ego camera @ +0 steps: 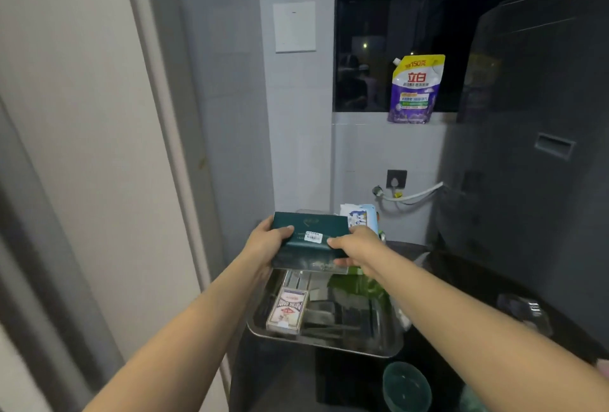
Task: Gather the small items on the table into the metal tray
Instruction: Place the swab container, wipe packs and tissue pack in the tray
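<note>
Both hands hold a dark green box [309, 240] above the far end of the metal tray [329, 344]. The left hand [267, 240] grips the box's left edge, thumb laid across its top face; the right hand [354, 243] grips the right edge, fingers curled round the side. A small white label [313, 236] sits on the box's top face.

The tray rests on a dark desk [461, 283], close to the wall. Inside it, at the near left, lies a pack of playing cards [287, 311], and beside that several dark and silvery items too dim to name. Something green [357, 284], perhaps a bag, lies at the tray's far right, under the right wrist. Behind the box stands a white and blue packet [359, 217].

A green bowl [407, 387] sits on the desk just nearer than the tray. On the window sill, a purple detergent pouch [416, 90] stands upright, next to a large dark appliance [534, 121].
</note>
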Tool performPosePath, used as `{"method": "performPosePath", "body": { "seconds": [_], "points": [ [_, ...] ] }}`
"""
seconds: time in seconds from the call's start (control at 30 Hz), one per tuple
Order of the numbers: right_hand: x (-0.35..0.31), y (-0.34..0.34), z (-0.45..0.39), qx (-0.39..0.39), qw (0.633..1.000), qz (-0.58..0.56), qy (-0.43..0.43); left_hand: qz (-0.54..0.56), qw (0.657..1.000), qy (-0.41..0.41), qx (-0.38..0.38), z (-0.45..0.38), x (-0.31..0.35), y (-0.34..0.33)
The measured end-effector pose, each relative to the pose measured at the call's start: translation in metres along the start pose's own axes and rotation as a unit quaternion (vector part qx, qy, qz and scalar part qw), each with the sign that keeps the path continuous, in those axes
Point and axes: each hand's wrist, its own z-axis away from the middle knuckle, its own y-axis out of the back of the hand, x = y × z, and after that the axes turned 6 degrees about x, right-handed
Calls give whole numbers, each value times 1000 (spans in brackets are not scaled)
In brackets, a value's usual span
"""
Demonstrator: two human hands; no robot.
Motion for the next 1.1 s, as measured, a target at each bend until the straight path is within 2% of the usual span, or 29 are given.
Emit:
{"method": "performPosePath", "body": {
  "seconds": [0.2, 0.3, 0.43, 0.53, 0.7, 0.93, 1.1],
  "points": [
    [1, -23, -24, -51, 998, -36, -16, -8, 999, 19, 25, -55, -3, 17],
    [1, -25, -27, -50, 998, -37, -11, 5, 999, 27, 28, -68, -8, 22],
    [-7, -32, -28, -36, 999, 18, 27, 41, 996, 35, 75, -70, -16, 28],
    [-16, -36, -29, -22, 994, 90, 60, 20, 994, 35, 105, -60, -17, 30],
    [-21, -32, -32, -8, 987, 144, 67, -20, 996, 66, 55, -42, -20, 26],
    [9, -23, -13, -31, 992, 124, 1, -85, 993, 50, 57, -40, -22, 23],
    [21, 8, -6, -7, 989, 146, -18, -83, 994, 76, -13, -20, -22, -1]
  ]
}}
